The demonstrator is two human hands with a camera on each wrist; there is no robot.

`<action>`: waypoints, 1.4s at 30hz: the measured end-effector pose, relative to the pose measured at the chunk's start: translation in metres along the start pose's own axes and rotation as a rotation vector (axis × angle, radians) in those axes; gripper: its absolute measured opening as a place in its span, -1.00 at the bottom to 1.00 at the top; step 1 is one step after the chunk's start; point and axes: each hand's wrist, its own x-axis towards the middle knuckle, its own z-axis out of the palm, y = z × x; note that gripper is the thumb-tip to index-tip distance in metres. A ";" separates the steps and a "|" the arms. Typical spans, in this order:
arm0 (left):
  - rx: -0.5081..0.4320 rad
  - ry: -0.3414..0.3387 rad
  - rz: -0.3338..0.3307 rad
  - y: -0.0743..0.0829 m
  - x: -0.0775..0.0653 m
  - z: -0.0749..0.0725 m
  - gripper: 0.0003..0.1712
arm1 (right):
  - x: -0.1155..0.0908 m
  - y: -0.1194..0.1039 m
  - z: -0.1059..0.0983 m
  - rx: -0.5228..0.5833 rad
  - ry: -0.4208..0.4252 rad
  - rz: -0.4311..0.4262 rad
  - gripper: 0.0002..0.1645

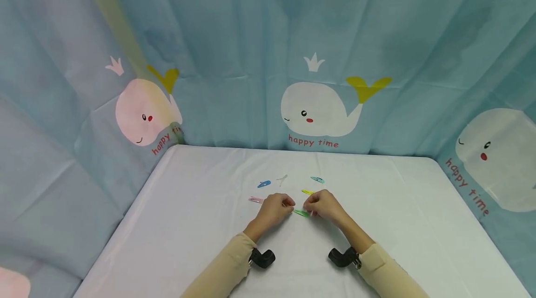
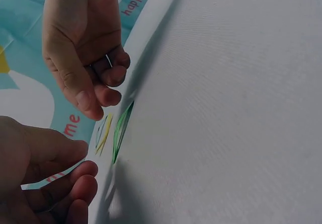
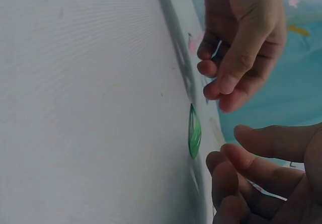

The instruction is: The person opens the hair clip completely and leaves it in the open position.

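Note:
A green snap hair clip (image 1: 301,213) lies on the white table between my two hands. My left hand (image 1: 274,209) hovers just left of it, fingers loosely bent; the left wrist view shows a gap between thumb and index fingertip, with nothing in it. On the clip's other side is my right hand (image 1: 325,205), its fingers relaxed and its thumb (image 3: 271,138) apart from the fingers, also holding nothing. A yellow hair clip (image 1: 307,192) lies behind the right hand. Beside the left hand, a pink hair clip (image 1: 256,199) is partly covered by it.
Farther back lie a blue hair clip (image 1: 264,184), a whitish clip (image 1: 282,179) and a teal clip (image 1: 317,179). The white tabletop (image 1: 180,214) ends at a blue curtain (image 1: 234,111) printed with whales. Each wrist wears a black camera mount (image 1: 263,258).

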 end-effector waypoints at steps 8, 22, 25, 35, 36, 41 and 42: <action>0.077 -0.017 -0.007 0.006 0.005 0.005 -0.95 | -0.001 0.003 0.004 -0.065 -0.026 -0.021 -0.95; 0.168 -0.031 -0.003 0.009 0.004 0.012 -0.97 | -0.003 0.002 0.010 -0.192 -0.001 -0.067 -0.90; 0.176 -0.029 0.003 0.010 0.004 0.013 -0.93 | -0.004 0.001 0.011 -0.197 0.004 -0.071 -0.88; 0.114 -0.022 -0.004 0.007 0.002 0.014 -0.88 | -0.005 0.003 0.008 -0.140 0.002 -0.057 -0.87; 0.106 -0.018 -0.008 0.007 0.002 0.014 -0.89 | -0.005 0.003 0.007 -0.136 0.001 -0.061 -0.87; 0.046 0.006 -0.012 0.006 0.003 0.013 -0.92 | -0.003 0.005 0.006 -0.105 0.012 -0.072 -0.89; 0.032 0.010 -0.010 0.005 0.002 0.013 -0.92 | -0.003 0.006 0.006 -0.097 0.016 -0.073 -0.90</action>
